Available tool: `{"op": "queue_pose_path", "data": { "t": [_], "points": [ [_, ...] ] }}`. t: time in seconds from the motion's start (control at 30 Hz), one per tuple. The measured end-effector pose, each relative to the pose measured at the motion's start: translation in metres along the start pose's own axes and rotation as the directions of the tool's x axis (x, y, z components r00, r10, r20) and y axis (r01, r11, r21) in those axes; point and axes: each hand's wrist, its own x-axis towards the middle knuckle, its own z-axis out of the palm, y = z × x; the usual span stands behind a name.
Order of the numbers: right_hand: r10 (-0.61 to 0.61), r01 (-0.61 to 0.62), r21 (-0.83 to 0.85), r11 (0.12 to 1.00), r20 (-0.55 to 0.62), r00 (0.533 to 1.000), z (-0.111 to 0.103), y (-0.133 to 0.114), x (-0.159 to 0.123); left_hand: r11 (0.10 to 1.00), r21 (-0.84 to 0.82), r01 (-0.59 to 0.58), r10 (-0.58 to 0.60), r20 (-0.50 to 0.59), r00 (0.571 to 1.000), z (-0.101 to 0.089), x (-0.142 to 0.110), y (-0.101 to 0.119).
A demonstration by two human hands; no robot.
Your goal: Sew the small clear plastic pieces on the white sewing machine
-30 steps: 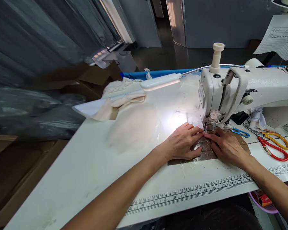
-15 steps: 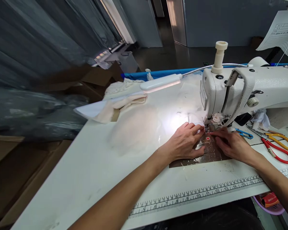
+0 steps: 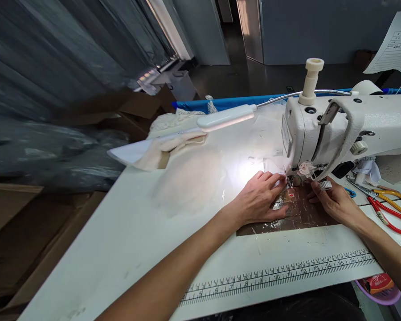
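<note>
The white sewing machine (image 3: 302, 129) stands at the right, its presser foot (image 3: 290, 180) lowered near my fingertips. My left hand (image 3: 263, 196) lies flat on the sheer white fabric (image 3: 274, 164) just left of the foot, thumb apart from the fingers. To the right of the foot is my right hand (image 3: 336, 203), its fingers curled under and the thumb raised beside a white knurled knob (image 3: 325, 184). What those fingers hold, if anything, is hidden. Beneath both hands lies a shiny brown plate (image 3: 297, 218) with a small red mark.
A lamp (image 3: 227, 117) lights the white table (image 3: 147, 249). Red-handled scissors (image 3: 390, 216) and yellow-handled scissors (image 3: 396, 200) lie at the right, near a blue tool (image 3: 350, 192). Cream fabric (image 3: 173, 145) rests at the back left. A ruler strip (image 3: 277, 276) runs along the front edge.
My right hand has drawn back to the right from the presser foot, with its fingers now curled by the knob. The left hand stays in place. The view has shifted slightly.
</note>
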Motion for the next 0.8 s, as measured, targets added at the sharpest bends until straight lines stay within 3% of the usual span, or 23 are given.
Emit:
{"op": "queue_pose_path", "data": {
  "t": [0.23,0.43,0.67,0.8],
  "points": [
    [-0.170,0.139,-0.287,0.948,-0.085,0.982,0.009,0.011,-0.008,0.999,-0.017,0.051,-0.053,-0.111,0.992,0.004,-0.001,0.002],
    [-0.242,0.207,-0.347,0.915,-0.060,0.968,0.009,0.012,-0.007,0.986,0.025,0.165,-0.154,-0.238,0.959,0.004,0.000,0.005],
    [-0.294,0.249,-0.406,0.879,-0.052,0.954,0.011,0.013,-0.008,0.963,0.005,0.270,-0.269,-0.070,0.961,0.007,0.001,0.002],
    [-0.317,0.261,-0.446,0.856,-0.053,0.947,0.016,0.010,-0.013,0.967,-0.010,0.254,-0.255,-0.056,0.965,0.011,0.002,-0.007]
  ]
}}
